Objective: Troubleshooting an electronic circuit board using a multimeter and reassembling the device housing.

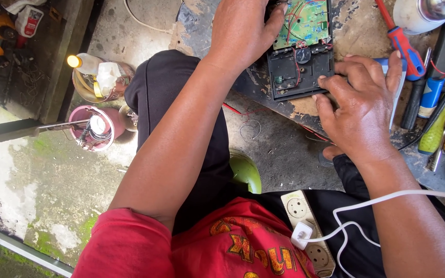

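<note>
Steadying black opened device case [297, 72] | green circuit board [307, 20], red wires | left hand [243, 31], right hand [361, 108] both pressed on it

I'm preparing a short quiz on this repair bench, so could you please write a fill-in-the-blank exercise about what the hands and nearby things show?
1. Both hands rest on an opened black device whose circuit board is ____ in colour.
2. The left hand touches the device's ____ end.
3. Beside the right hand lies a screwdriver with a red and ____ handle.
4. A white plug sits in the power strip on the person's ____.

Missing words: green; far; blue; lap
</note>
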